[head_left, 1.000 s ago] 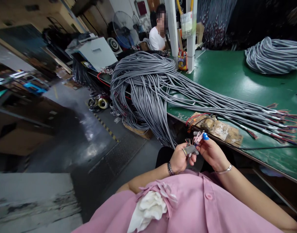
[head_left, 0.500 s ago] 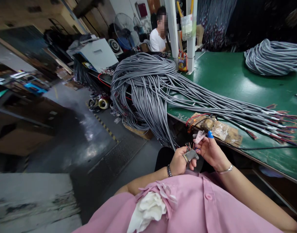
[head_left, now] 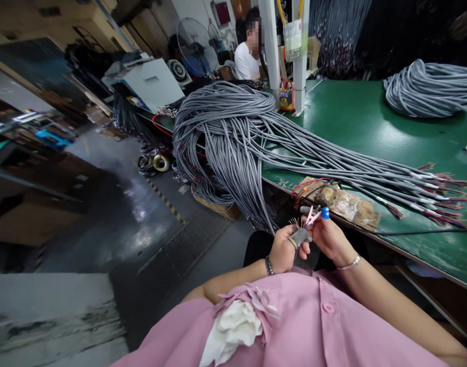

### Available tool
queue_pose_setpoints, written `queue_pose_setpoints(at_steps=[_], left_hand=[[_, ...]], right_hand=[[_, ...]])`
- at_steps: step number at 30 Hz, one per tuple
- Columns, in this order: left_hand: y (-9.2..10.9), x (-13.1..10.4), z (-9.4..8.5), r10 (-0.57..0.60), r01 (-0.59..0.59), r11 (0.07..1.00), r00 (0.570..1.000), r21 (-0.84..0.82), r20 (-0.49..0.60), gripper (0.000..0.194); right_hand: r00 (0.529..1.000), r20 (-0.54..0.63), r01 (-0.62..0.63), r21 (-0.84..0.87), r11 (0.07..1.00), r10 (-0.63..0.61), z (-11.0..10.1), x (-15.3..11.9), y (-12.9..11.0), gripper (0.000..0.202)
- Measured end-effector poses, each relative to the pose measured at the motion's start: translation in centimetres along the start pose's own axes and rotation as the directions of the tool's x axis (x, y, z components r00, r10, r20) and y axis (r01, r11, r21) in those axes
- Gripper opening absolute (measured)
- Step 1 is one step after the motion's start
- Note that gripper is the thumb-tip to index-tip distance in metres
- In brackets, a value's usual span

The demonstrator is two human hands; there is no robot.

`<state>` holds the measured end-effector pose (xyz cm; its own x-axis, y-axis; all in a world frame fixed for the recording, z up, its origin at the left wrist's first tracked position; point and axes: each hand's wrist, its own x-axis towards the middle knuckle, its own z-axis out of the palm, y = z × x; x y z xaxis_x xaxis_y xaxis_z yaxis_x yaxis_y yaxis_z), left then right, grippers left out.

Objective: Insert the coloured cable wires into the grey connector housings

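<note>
My left hand (head_left: pixel 282 252) is closed around a bunch of thin coloured wires (head_left: pixel 295 223) whose ends fan out above the fingers. A grey covering (head_left: pixel 300 236) wraps its thumb. Close beside it, my right hand (head_left: pixel 328 238) pinches a small pink clip (head_left: pixel 311 217) with two prongs, held at the wires. A blue cover (head_left: pixel 325 212) sits on one of its fingertips. The fingers partly hide where clip and wires meet. Just beyond the hands, at the bench edge, lies a worn, tape-covered wooden block (head_left: pixel 350 206).
Long grey cables (head_left: pixel 233 137) drape over the green bench (head_left: pixel 351 130) and hang off its near-left edge. Another cable coil (head_left: pixel 428 89) lies at the back right. A white post (head_left: pixel 300 76) rises from the bench. Behind it sits a person (head_left: pixel 246 61) in white.
The pink clip has turned from a flat side view to show two prongs, and moved in against the wires. My right hand has shifted slightly left.
</note>
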<state>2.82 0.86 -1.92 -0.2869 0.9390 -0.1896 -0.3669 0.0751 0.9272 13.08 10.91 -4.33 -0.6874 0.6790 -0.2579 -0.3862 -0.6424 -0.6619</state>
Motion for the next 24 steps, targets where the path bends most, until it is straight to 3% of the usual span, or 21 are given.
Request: queue_pose_setpoints(at_steps=[4,10,15,19,24], left_hand=[[-0.1,0.2,0.1,-0.018,0.018,1.000,1.000,0.000,-0.011,0.033],[-0.4,0.2,0.1,-0.049,0.050,0.998,0.998,0.039,-0.029,0.037],[-0.7,-0.3,-0.3,-0.035,0.037,0.998,0.999,0.058,-0.040,0.036],[0.2,-1.0,-0.9,0.046,-0.045,0.990,0.999,0.132,-0.008,0.034],[1.5,-1.1,-1.4,0.207,-0.195,0.915,0.978,0.354,0.003,0.033]], right_hand=[[0.999,0.006,-0.037,0.049,0.998,0.037,0.7,0.1,-0.3,0.045],[0.996,-0.093,0.025,0.066,0.998,-0.018,1.1,0.2,0.0,0.039],[1.000,-0.019,-0.017,0.098,0.995,0.019,0.8,-0.2,0.0,0.050],[0.999,0.022,-0.038,0.081,0.996,0.037,0.8,-0.5,-0.8,0.053],[0.999,-0.036,0.035,-0.021,0.999,-0.036,0.8,-0.6,-0.9,0.026]])
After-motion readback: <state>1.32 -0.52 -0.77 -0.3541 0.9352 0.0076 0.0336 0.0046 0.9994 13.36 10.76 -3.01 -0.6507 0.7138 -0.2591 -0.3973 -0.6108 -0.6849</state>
